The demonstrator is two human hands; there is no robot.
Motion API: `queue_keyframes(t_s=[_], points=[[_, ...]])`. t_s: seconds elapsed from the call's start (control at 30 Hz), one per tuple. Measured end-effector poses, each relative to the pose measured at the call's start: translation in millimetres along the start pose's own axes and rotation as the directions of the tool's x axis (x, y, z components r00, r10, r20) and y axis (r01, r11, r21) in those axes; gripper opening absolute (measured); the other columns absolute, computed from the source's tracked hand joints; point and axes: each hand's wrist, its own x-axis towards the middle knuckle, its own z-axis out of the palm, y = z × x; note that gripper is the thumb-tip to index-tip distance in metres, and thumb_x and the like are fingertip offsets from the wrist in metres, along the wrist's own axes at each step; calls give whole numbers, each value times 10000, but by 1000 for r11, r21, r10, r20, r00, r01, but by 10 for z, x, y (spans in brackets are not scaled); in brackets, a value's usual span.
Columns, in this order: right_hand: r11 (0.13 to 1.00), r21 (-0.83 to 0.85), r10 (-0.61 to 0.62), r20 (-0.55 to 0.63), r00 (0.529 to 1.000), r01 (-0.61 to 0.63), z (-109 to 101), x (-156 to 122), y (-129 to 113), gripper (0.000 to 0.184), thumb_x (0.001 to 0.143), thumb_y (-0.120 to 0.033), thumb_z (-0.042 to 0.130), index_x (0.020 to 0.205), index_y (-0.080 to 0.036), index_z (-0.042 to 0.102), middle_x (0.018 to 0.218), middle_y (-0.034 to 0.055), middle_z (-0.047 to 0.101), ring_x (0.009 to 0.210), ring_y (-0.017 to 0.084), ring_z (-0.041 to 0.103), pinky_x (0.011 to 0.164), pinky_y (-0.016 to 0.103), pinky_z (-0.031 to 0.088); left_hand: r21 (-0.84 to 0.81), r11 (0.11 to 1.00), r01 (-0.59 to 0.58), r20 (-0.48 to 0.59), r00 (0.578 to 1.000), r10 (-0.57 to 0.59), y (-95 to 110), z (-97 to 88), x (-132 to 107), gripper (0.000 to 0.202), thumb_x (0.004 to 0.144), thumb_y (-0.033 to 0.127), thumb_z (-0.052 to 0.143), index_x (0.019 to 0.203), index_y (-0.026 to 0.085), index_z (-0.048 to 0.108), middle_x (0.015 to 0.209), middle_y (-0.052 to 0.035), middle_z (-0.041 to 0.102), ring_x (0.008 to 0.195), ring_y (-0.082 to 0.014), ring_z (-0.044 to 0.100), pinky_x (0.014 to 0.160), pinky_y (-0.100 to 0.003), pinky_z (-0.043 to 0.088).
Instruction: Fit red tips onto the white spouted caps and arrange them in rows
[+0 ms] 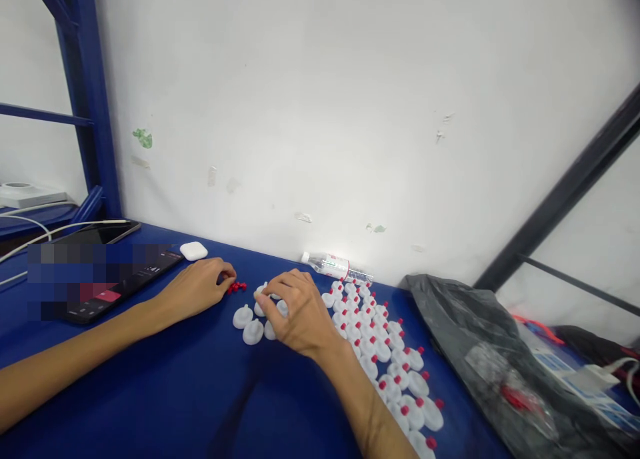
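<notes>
My left hand (203,287) has its fingers curled in a pinch at a small pile of red caps (239,286); whether a cap is between the fingertips is hidden. To its right, my right hand (299,312) arches over a few white round plastic lids with small spouts. Its thumb and forefinger close on one white lid (259,305). Other bare white lids, such as the front one (253,333), lie around and partly under that hand. Beyond my right wrist spread many similar lids topped with red caps (369,347).
A clear bottle (336,265) lies by the wall. At left are a phone (125,284), a white case (193,251), and a dark device (107,231) with a cable. A grey plastic bag (465,339) covers the right side, with a clear packet (515,392) on it.
</notes>
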Motion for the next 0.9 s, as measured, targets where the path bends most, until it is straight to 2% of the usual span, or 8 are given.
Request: queue_keyframes(t_s=[0.1, 0.2, 0.27, 0.4, 0.47, 0.6, 0.73, 0.9], points=[[999, -40, 18, -38, 999, -20, -95, 15, 21, 423, 1199, -361, 472, 955, -290, 810, 1039, 61, 830, 1055, 265, 770, 992, 558, 585, -3, 1000, 0, 6, 1000, 0, 3, 10, 10, 176, 1138, 346, 781, 1188, 177, 790, 1203, -69, 817, 1114, -278, 799, 1035, -516, 682], [996, -78, 39, -63, 997, -44, -133, 12, 58, 530, 1219, -359, 361, 925, -339, 802, 1043, 71, 831, 1064, 242, 783, 991, 560, 576, -4, 1000, -2, 4, 1000, 2, -7, 20, 18, 192, 1144, 365, 773, 1178, 177, 789, 1199, -69, 816, 1112, -279, 798, 1034, -515, 681], [991, -112, 59, -90, 994, -69, -106, 5, 103, 489, 1225, -338, 395, 938, -303, 789, 1015, 63, 818, 1042, 250, 780, 1011, 544, 594, -5, 1000, -5, 3, 1000, 5, -15, 27, 23, 199, 1147, 374, 768, 1171, 177, 788, 1190, -67, 815, 1103, -276, 797, 1033, -514, 679], [981, -170, 79, -109, 991, -97, -35, -9, 212, 230, 1180, -304, 680, 984, -201, 742, 978, 6, 770, 1000, 231, 760, 1035, 497, 635, -9, 1000, -8, -3, 1000, 8, -18, 30, 15, 202, 1148, 379, 766, 1155, 178, 786, 1167, -62, 813, 1077, -270, 795, 1019, -505, 678], [978, -182, 84, -104, 991, -102, -40, -19, 255, 202, 1155, -310, 746, 982, -207, 739, 985, -3, 765, 998, 220, 759, 1037, 472, 637, -17, 1000, -10, -14, 1000, 10, -16, 28, 0, 209, 1151, 384, 759, 1162, 177, 785, 1170, -62, 811, 1073, -271, 794, 1012, -501, 678], [980, -169, 88, -96, 991, -104, -101, -40, 298, 210, 1177, -301, 696, 990, -216, 738, 963, -4, 761, 987, 220, 754, 1040, 466, 620, -36, 999, -24, -27, 999, 23, -19, 29, -21, 226, 1160, 397, 744, 1150, 174, 783, 1141, -57, 809, 1041, -262, 791, 996, -492, 674], [987, -123, 87, -113, 990, -101, -194, -30, 254, 346, 1219, -242, 480, 1004, -224, 750, 990, 41, 802, 1009, 255, 749, 1049, 469, 553, -38, 999, -27, -31, 999, 25, -28, 44, -10, 246, 1160, 414, 740, 1113, 176, 781, 1119, -55, 807, 1044, -264, 786, 1007, -498, 665], [988, -99, 100, -192, 976, -121, -523, 96, 111, 390, 1225, -287, 397, 1100, -236, 763, 1087, 61, 825, 1074, 265, 726, 1137, 463, 449, -40, 999, -29, -47, 999, 27, -15, 62, -10, 269, 1172, 427, 720, 1099, 173, 774, 1097, -52, 804, 1047, -266, 789, 1011, -503, 664]])
